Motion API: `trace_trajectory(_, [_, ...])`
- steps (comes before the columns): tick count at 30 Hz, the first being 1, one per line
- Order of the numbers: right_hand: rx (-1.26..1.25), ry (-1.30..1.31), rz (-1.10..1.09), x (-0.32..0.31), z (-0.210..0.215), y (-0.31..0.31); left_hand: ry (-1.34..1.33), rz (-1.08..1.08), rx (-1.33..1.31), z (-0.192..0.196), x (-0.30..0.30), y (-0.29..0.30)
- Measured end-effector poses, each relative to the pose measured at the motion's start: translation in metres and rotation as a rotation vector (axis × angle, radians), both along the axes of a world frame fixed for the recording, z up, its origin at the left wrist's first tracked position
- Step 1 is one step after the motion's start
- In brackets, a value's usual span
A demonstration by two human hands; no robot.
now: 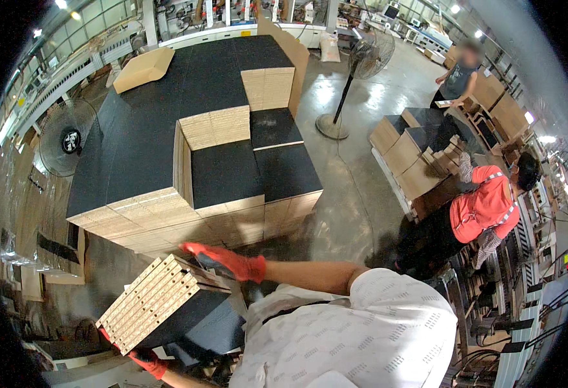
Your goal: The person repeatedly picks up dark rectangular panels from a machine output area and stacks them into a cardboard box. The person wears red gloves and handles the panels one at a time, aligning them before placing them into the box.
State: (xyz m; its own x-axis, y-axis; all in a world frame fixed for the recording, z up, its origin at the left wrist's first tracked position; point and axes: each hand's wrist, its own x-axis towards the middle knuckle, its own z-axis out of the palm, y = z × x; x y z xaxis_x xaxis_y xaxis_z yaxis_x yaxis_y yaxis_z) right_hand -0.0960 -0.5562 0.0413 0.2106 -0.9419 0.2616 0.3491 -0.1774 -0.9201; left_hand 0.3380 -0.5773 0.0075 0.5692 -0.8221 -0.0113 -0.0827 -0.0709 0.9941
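Note:
A stack of several black-faced particleboard panels (151, 301) is tilted at the lower left, its raw edges drilled with small holes. My left hand (145, 359), in a red glove, grips the stack's lower near corner; part of its fingers is hidden behind the boards. At the opposite upper end, my right hand (229, 262), in a red and grey glove, presses on the stack with its fingers stretched along the end. Darker panels (213, 330) lie just beneath and beside the stack.
Ahead stands a large stepped pile of black boards (225, 171), with a cardboard piece (145, 69) on top. Pedestal fans stand at left (70, 139) and beyond the pile (332, 126). To the right, a person in an orange top (484, 204) and another person (458, 77) work by a smaller board pile (413, 149).

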Motion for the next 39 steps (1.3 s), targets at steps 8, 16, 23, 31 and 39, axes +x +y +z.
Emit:
trace_trajectory(8, [-0.360,0.403,-0.337,0.079,-0.052,0.046,0.389,-0.050,0.239,-0.031,0.025,0.073])
trace_trajectory(16, [-0.574,0.955,-0.637,0.025,-0.124,0.058,-0.172,-0.558,-0.339,-0.046,-0.018,0.020])
trace_trajectory(23, [-0.584,0.932,-0.742,0.030,-0.157,0.075,-0.212,-0.552,-0.306,-0.069,-0.011,0.035])
trace_trajectory(31, [-0.619,0.631,-0.622,0.054,-0.056,0.051,0.668,-0.652,-0.261,-0.105,0.019,0.031])
trace_trajectory(39, [-0.278,0.044,-0.433,0.089,0.010,0.046,0.257,-0.675,-0.295,-0.139,0.044,0.015])
